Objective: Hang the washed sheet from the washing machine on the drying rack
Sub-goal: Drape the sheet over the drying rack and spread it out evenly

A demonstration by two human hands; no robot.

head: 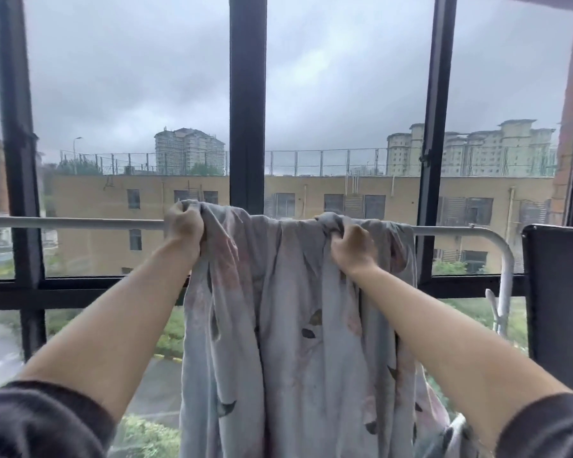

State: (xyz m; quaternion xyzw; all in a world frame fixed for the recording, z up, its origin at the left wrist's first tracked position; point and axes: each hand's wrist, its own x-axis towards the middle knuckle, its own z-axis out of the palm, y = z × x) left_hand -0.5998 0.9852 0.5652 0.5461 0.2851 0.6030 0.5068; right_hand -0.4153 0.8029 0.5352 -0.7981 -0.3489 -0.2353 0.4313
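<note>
The washed sheet (288, 325), pale grey-blue with dark leaf prints and faint pink patches, hangs bunched over the white top rail of the drying rack (80, 223). My left hand (183, 226) grips the sheet's upper left edge at the rail. My right hand (353, 247) holds a fold of the sheet just below the rail, further right. The sheet falls straight down out of the bottom of the view. The washing machine is not in view.
The rack's rail bends down at its right end (505, 259). Behind it stands a large window with black frames (247, 100). A dark panel (558, 292) rises at the right edge. Buildings and grey sky lie outside.
</note>
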